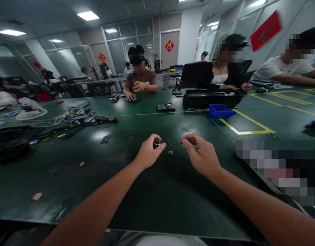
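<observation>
My left hand (149,152) is closed around a small black cylindrical part with a pale ring at its end (156,143); its fingers hide much of it. In my right hand (202,155) is a screwdriver (192,139) with a reddish-brown handle. Its thin shaft points left toward the cylindrical part, and a small gap shows between tip and part. Below the shaft, between both hands, a small round dark metal piece (170,153) lies on the green table (147,205).
A circuit-board device (166,107) lies ahead, near a blue tray (221,111) and a long black case (211,99). Tangled cables (80,116) spread at left. A co-worker (140,75) sits across the table; others sit at right. A pixelated object (277,171) lies at right.
</observation>
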A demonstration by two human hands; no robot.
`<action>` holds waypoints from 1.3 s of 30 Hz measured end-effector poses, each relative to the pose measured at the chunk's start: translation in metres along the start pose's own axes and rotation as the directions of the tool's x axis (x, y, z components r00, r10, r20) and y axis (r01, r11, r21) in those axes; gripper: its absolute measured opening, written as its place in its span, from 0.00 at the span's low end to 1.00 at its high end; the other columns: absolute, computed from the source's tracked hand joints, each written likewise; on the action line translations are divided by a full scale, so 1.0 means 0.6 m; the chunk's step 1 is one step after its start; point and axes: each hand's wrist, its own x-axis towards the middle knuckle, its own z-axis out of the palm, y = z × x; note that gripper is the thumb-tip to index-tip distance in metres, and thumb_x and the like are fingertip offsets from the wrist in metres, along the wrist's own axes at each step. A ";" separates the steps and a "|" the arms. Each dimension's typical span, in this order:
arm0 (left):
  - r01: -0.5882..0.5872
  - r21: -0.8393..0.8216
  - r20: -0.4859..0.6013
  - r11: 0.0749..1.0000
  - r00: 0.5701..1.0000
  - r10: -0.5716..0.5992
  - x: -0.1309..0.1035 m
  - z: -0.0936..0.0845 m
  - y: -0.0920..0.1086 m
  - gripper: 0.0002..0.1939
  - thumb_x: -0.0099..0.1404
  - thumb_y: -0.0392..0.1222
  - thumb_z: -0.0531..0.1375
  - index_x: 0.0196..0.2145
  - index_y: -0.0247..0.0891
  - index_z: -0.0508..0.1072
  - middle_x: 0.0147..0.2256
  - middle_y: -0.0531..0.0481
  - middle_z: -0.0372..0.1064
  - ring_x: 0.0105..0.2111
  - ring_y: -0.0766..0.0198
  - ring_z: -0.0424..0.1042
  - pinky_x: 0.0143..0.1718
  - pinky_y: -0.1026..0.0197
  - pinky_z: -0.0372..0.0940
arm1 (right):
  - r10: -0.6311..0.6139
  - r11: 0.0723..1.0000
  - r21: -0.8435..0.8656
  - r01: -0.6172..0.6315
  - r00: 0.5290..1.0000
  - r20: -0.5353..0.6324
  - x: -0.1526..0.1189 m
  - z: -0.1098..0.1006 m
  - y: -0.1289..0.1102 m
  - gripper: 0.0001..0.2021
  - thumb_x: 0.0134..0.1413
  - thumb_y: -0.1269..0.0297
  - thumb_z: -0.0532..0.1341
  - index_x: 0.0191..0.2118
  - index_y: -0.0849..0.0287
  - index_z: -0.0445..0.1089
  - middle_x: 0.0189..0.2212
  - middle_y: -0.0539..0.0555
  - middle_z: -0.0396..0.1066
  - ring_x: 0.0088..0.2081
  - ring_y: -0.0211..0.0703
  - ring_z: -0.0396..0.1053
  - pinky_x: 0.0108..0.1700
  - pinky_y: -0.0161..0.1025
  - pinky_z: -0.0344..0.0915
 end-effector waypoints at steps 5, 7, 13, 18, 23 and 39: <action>-0.161 0.246 0.160 0.956 0.979 0.124 -0.001 0.018 0.009 0.11 0.68 0.50 0.59 0.39 0.40 0.73 0.38 0.49 0.72 0.38 0.58 0.71 0.40 0.56 0.66 | -0.015 1.000 -0.005 0.015 1.000 -0.012 0.000 0.002 0.002 0.10 0.66 0.58 0.55 0.41 0.56 0.71 0.34 0.55 0.77 0.36 0.48 0.76 0.39 0.45 0.68; -0.213 0.356 0.239 0.910 0.962 0.132 0.000 0.029 0.009 0.13 0.70 0.49 0.56 0.45 0.41 0.74 0.41 0.48 0.72 0.41 0.57 0.72 0.41 0.55 0.67 | -0.015 1.000 -0.012 0.015 1.000 -0.011 0.001 0.003 0.004 0.10 0.66 0.58 0.55 0.41 0.57 0.71 0.34 0.55 0.77 0.36 0.48 0.76 0.39 0.44 0.68; -0.285 0.564 0.360 0.775 0.930 0.080 0.008 0.048 0.008 0.18 0.69 0.55 0.56 0.50 0.45 0.74 0.42 0.46 0.71 0.40 0.54 0.73 0.34 0.58 0.65 | -0.016 0.999 -0.030 0.015 1.000 -0.022 0.002 0.005 0.006 0.10 0.65 0.59 0.55 0.41 0.58 0.71 0.33 0.54 0.76 0.36 0.48 0.76 0.39 0.44 0.68; -0.193 0.416 0.279 0.889 0.957 0.077 0.010 0.032 0.005 0.13 0.68 0.53 0.58 0.41 0.42 0.74 0.38 0.49 0.73 0.37 0.56 0.72 0.33 0.58 0.62 | -0.001 0.999 -0.045 0.000 1.000 -0.010 0.003 0.005 0.006 0.11 0.65 0.58 0.55 0.41 0.58 0.71 0.33 0.54 0.76 0.35 0.48 0.75 0.39 0.44 0.67; -0.057 0.029 -0.029 0.998 0.998 0.058 0.014 -0.008 0.004 0.11 0.66 0.50 0.60 0.38 0.40 0.74 0.35 0.50 0.74 0.34 0.61 0.71 0.35 0.59 0.61 | 0.003 1.000 -0.030 -0.003 1.000 -0.007 0.004 0.003 0.008 0.10 0.65 0.59 0.55 0.41 0.57 0.71 0.33 0.54 0.76 0.35 0.47 0.76 0.39 0.43 0.67; 0.027 -0.842 -0.392 0.539 0.656 -0.645 -0.093 -0.324 -0.070 0.02 0.59 0.32 0.58 0.30 0.35 0.67 0.25 0.54 0.61 0.21 0.68 0.60 0.22 0.65 0.59 | 0.004 0.999 -0.042 -0.003 0.999 0.032 0.006 0.003 0.008 0.11 0.65 0.58 0.55 0.41 0.58 0.72 0.32 0.54 0.76 0.35 0.46 0.74 0.38 0.43 0.67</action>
